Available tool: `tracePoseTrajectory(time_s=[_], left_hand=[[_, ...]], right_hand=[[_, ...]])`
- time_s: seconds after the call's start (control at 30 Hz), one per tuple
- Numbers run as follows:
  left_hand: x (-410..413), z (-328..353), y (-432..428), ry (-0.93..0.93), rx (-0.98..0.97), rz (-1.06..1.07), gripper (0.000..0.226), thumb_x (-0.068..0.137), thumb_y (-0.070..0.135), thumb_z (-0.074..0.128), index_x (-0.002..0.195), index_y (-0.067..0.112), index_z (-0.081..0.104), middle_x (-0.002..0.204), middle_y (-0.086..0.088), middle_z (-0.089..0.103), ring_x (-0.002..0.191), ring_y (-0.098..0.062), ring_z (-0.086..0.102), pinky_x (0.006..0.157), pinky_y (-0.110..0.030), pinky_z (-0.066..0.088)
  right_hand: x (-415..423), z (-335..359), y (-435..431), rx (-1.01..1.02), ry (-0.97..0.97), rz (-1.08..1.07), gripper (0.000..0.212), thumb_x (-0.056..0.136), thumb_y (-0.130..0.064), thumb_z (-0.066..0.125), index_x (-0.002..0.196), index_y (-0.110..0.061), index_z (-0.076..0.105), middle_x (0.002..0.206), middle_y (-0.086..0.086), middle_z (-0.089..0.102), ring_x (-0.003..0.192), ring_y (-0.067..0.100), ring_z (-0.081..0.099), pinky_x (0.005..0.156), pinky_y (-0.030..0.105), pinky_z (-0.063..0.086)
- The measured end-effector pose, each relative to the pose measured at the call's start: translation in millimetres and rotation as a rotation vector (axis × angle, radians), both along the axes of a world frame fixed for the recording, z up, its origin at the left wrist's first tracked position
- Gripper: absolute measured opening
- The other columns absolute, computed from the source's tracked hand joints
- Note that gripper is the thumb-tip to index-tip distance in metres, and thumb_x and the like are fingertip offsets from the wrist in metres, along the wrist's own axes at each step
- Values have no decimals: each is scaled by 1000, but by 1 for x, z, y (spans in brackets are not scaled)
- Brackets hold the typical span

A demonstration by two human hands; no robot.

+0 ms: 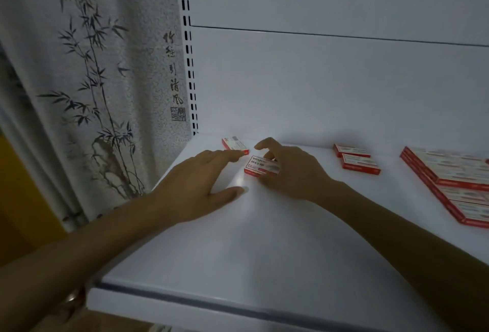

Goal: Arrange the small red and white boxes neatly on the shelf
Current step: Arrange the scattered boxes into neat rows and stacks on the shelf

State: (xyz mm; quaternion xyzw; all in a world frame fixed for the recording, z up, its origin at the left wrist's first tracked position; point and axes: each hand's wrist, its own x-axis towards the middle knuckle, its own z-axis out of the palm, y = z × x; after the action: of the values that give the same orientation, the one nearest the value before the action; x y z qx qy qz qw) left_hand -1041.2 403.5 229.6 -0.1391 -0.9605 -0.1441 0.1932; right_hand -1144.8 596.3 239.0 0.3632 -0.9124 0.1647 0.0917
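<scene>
While left hand (195, 186) spreads open over smooth shelf (264, 252), right hand (293, 170) pinches flat red-and-white box (260, 167)

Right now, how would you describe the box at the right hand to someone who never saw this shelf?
Go to the rear left corner of the white metal shelf, beside the slotted upright. One small red and white cardboard box lies in the corner itself; the wanted box is just in front of it. Only this one is held by the right hand.
</scene>
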Motion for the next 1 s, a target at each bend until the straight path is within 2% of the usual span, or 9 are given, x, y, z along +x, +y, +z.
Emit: tracePoseTrajectory(time_s=[0.07, 0.13, 0.2, 0.3, 0.4, 0.6, 0.73, 0.83, 1.0], left_hand=[[-14, 0, 0, -53, 146, -21, 73, 78, 66, 48, 140, 31, 32, 135, 14, 47, 121, -2, 44, 94, -22, 38], [-28, 5, 9, -142, 391, -51, 74, 78, 61, 58, 139, 28, 33, 129, 13, 51, 115, -1, 49, 93, -22, 43], [-39, 14, 22, -300, 662, -110, 73, 72, 54, 57, 135, 24, 38, 122, 9, 58, 108, -5, 56, 93, -25, 47], [-49, 23, 38, -517, 897, -247, 55, 78, 45, 57, 126, 18, 50, 112, 3, 67, 100, -13, 65, 96, -37, 48], [-52, 28, 51, -578, 948, -318, 32, 92, 31, 52, 118, 14, 59, 107, -1, 70, 94, -14, 68, 94, -33, 49], [-54, 31, 74, -601, 1036, -321, 28, 92, 27, 53, 116, 14, 61, 104, 0, 71, 92, -15, 69, 94, -34, 49], [-55, 35, 89, -605, 1048, -325, 27, 92, 27, 54, 115, 15, 61, 103, 2, 72, 91, -15, 69, 94, -35, 50], [-54, 35, 109, -605, 1028, -340, 24, 93, 27, 54, 112, 16, 62, 101, 2, 72, 89, -15, 70, 93, -34, 50], [-58, 34, 152, -621, 996, -368, 24, 93, 28, 53, 113, 18, 61, 100, 3, 73, 90, -13, 69, 91, -32, 51]], right_hand=[[7, 6, 6, -32, 94, 29, 55, 80, -37, 65, 128, -32, 39, 116, -4, 63, 100, 18, 59, 81, 32, 47], [15, 13, 13, -72, 203, 27, 57, 79, -35, 68, 129, -30, 42, 115, -4, 63, 96, 15, 59, 78, 28, 45], [22, 20, 22, -113, 254, 7, 58, 78, -35, 69, 130, -28, 44, 115, -4, 64, 94, 12, 58, 79, 27, 45], [30, 26, 36, -144, 292, -2, 56, 79, -34, 66, 130, -24, 45, 114, -2, 64, 94, 13, 58, 83, 27, 44], [37, 27, 49, -123, 343, -20, 56, 80, -36, 62, 131, -22, 44, 117, -1, 63, 97, 13, 59, 86, 24, 40], [44, 27, 77, -133, 360, -200, 67, 78, -46, 64, 135, -24, 37, 122, 0, 62, 99, 17, 63, 84, 27, 45], [47, 27, 100, -158, 284, -297, 60, 76, -51, 62, 128, -27, 45, 105, -6, 70, 76, 7, 65, 69, 10, 40], [50, 26, 121, -147, 279, -300, 55, 77, -48, 63, 124, -25, 50, 89, -9, 71, 58, 5, 60, 57, 10, 40], [50, 25, 165, -99, 261, -360, 55, 78, -45, 66, 126, -24, 51, 87, -6, 72, 53, 4, 53, 54, 11, 34]])
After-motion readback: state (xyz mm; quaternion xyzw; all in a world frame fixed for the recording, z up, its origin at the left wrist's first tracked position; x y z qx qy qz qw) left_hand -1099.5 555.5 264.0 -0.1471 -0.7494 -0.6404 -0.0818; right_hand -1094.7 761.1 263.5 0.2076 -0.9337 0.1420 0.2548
